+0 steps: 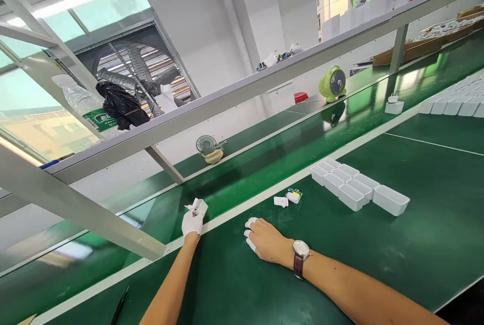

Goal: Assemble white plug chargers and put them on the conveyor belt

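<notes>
My left hand point(192, 223), in a white glove, is closed around a small white plastic case point(200, 207) above the inner edge of the conveyor belt. Small prongs or wires seem to stick out beside it, too small to make out. My right hand point(264, 238) wears white finger cots and hovers over or rests on the green table, fingers loosely apart with nothing visible in them. Farther off lie a white plastic part point(281, 201) and a small circuit board with a white and yellow block point(294, 195).
Several open white plastic boxes point(351, 195) stand in a cluster on the right, more white boxes point(454, 106) beyond. On the belt point(242, 184) sits one white case point(394, 107). A beige fan point(209, 149), a green fan point(333, 84), an overhead shelf point(227, 106) and black tweezers point(120, 306) surround the workspace.
</notes>
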{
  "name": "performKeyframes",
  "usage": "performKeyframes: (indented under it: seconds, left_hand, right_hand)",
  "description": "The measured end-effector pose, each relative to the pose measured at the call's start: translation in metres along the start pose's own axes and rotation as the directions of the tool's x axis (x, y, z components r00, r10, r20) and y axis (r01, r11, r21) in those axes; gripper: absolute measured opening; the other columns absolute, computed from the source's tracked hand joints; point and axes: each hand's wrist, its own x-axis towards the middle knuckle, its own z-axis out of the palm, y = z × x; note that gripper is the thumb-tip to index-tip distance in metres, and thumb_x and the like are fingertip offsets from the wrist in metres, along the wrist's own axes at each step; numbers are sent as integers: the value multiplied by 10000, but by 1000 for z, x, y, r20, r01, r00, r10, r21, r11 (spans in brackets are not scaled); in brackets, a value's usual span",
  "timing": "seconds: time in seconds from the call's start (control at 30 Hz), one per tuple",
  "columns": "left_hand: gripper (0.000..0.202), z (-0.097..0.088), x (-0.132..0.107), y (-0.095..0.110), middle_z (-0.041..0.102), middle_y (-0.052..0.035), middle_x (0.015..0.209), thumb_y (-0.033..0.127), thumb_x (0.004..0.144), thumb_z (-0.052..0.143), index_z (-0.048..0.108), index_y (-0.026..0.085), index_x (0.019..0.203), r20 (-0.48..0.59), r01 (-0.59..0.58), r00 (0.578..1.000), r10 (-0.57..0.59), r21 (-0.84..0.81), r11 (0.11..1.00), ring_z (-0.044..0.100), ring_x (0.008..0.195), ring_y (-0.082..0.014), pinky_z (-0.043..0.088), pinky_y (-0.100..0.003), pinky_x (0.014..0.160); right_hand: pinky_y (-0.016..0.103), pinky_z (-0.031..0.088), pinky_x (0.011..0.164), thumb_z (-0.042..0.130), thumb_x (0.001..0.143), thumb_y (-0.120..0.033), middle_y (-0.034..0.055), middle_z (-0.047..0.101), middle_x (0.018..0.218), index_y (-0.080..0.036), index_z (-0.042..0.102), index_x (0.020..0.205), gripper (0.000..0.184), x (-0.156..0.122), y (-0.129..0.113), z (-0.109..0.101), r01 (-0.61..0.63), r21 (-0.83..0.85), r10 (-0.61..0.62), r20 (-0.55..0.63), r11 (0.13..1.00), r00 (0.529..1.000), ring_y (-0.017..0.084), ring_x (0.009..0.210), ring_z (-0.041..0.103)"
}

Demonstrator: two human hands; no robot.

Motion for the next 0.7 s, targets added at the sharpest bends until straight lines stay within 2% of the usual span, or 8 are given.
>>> performKeyframes:
  seconds: [0.13,0.3,0.4,0.5,0.53,0.6,0.63,0.7]
  left_hand:
    - [361,3,-15,-3,712,-132,876,212,736,606,681,45,1047,-102,23,994,-34,-102,994,674,792,-255,529,-342,738]
    - [452,11,-36,7,696,-141,1003,273,751,608,646,44,1139,-126,5,992,-30,-194,981,666,948,-277,524,-397,907]
    - [463,26,-53,37,670,-117,1138,335,776,611,645,113,1181,-79,-76,995,57,-265,961,650,1034,-248,484,-387,1010]
    - [317,36,-84,92,685,-78,1106,370,800,601,703,173,1028,-27,-299,950,310,-354,886,641,1048,-234,482,-378,1025]
    - [282,37,-97,114,688,-71,1083,368,809,597,710,183,989,24,-373,912,409,-364,853,644,1025,-227,499,-370,1001]
    - [230,40,-125,157,693,-60,1036,351,833,581,712,198,944,132,-503,789,600,-422,755,645,993,-212,526,-349,945]
    - [217,42,-140,176,691,-57,1035,339,844,580,716,208,951,217,-567,676,705,-458,684,641,997,-208,531,-340,925]
    - [208,49,-171,208,672,-58,1115,286,861,569,724,226,986,352,-632,439,827,-534,562,622,1049,-203,537,-324,893]
  right_hand:
    - [414,471,863,519,904,-208,122,608,1063,-141,620,942,128,1,1,-1,0,-11,0,-35,1000,999,265,979,546]
    - [395,459,883,550,907,-260,125,594,1101,-136,621,929,145,2,5,-9,9,-37,-8,6,999,1000,261,1007,530]
    - [392,447,903,533,929,-279,133,583,1134,-132,621,943,173,3,9,-12,10,-59,-7,50,998,999,260,1035,519]
    - [400,436,928,497,953,-272,142,580,1159,-125,621,984,194,5,11,-10,-2,-72,9,94,997,996,264,1074,511]
    - [399,435,933,496,954,-270,139,587,1150,-126,621,1002,196,6,11,-10,-6,-73,14,110,997,994,264,1080,512]
    - [384,436,939,508,947,-252,122,609,1124,-135,618,1053,192,8,10,-9,-16,-78,27,142,997,989,254,1080,523]
    - [373,438,940,508,947,-237,115,618,1118,-139,612,1085,199,9,10,-10,-31,-85,43,155,996,987,247,1074,530]
    - [355,435,944,501,956,-234,101,619,1148,-150,594,1133,216,9,9,-12,-61,-104,78,165,993,983,233,1073,536]
